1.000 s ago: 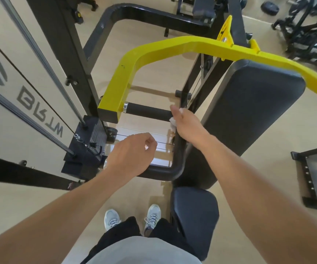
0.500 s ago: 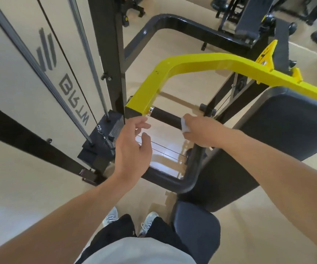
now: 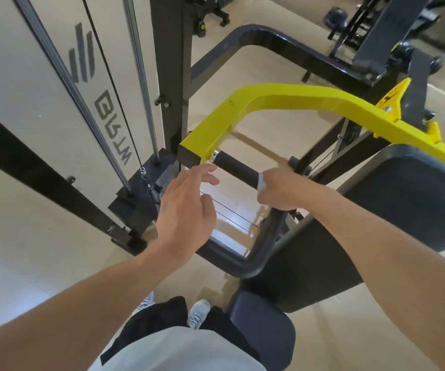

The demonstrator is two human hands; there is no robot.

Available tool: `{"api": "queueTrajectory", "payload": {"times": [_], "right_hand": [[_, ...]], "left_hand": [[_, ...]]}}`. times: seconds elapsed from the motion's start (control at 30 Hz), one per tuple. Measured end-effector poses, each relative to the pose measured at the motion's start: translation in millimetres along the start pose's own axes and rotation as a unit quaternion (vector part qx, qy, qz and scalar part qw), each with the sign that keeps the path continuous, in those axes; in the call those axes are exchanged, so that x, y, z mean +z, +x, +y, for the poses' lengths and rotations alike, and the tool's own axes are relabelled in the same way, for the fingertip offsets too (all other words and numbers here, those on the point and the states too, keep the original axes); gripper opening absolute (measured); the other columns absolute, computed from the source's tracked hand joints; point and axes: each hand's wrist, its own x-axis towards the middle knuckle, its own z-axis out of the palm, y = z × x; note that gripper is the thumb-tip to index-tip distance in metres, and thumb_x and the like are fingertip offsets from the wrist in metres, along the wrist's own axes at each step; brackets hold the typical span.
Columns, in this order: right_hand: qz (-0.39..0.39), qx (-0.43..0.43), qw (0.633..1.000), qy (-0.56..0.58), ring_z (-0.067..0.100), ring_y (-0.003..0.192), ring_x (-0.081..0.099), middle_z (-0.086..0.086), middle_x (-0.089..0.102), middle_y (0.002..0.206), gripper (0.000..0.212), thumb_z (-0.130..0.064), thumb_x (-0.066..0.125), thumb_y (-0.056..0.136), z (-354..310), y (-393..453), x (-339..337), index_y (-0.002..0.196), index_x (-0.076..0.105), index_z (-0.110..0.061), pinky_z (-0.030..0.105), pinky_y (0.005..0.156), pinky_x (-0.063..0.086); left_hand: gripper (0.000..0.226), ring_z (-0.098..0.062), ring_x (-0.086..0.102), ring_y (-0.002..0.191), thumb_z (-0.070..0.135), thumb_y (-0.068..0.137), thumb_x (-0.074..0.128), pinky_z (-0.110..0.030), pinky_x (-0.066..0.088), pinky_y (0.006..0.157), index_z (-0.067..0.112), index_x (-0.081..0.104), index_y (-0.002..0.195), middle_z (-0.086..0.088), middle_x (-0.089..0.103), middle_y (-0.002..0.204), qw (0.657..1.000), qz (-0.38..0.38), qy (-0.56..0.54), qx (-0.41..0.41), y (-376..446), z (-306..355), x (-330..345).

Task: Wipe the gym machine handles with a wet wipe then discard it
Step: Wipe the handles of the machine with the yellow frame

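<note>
My right hand (image 3: 277,190) clamped wet wipe (image 3: 261,183) round black handle (image 3: 236,167); left hand (image 3: 186,207) open, empty. Risk: wipe bunching, slipping off during stroke.

Right hand (image 3: 280,190) presses wipe (image 3: 261,183) on handle (image 3: 236,167)

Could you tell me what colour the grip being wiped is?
Black, on the grip beside the yellow arm, in the head view.
</note>
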Motion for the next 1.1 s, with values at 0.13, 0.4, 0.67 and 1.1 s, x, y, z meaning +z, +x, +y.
{"api": "queueTrajectory", "payload": {"times": [0.13, 0.4, 0.67, 1.1], "right_hand": [[0.111, -0.026, 0.993, -0.023, 0.017, 0.060, 0.055, 0.004, 0.056, 0.071, 0.011, -0.011, 0.056, 0.087, -32, 35, -11, 0.093, 0.047, -0.011, 0.027, 0.049, 0.034], [-0.133, -0.062, 0.946, 0.291, 0.022, 0.054, 0.063, 0.010, 0.056, 0.062, 0.017, -0.014, 0.069, 0.088, -24, 35, -28, 0.077, 0.059, -0.005, 0.034, 0.066, 0.058], [0.111, 0.135, 0.976, 0.127, 0.018, 0.078, 0.065, -0.002, 0.066, 0.082, 0.035, -0.049, 0.060, 0.092, 7, -2, 41, 0.101, 0.061, -0.015, 0.031, 0.067, 0.044], [0.034, 0.076, 0.895, 0.438, 0.008, 0.072, 0.075, 0.005, 0.079, 0.079, 0.041, -0.043, 0.076, 0.086, 2, -13, 24, 0.085, 0.070, -0.003, 0.031, 0.099, 0.041]], "left_hand": [[0.070, -0.015, 0.051, 0.118, -0.021, 0.068, 0.052, -0.022, 0.029, 0.107, 0.016, 0.059, 0.128, 0.001, 0.065, 0.123, 0.998, 0.033, 0.039, 0.035, 2, 5, 1], [0.073, -0.021, 0.052, 0.128, -0.015, 0.072, 0.049, -0.028, 0.028, 0.112, 0.024, 0.052, 0.135, 0.009, 0.064, 0.126, 0.999, 0.026, 0.043, -0.015, 2, 4, -2], [0.041, -0.017, 0.062, 0.104, 0.014, 0.095, 0.049, -0.035, 0.047, 0.094, 0.031, 0.052, 0.132, 0.011, 0.068, 0.111, 0.983, -0.115, 0.141, 0.016, 10, 11, -3], [0.034, -0.023, 0.064, 0.099, 0.031, 0.092, 0.038, -0.038, 0.048, 0.086, 0.041, 0.056, 0.119, 0.007, 0.070, 0.117, 0.904, -0.364, 0.221, -0.029, 28, 8, 0]]}}
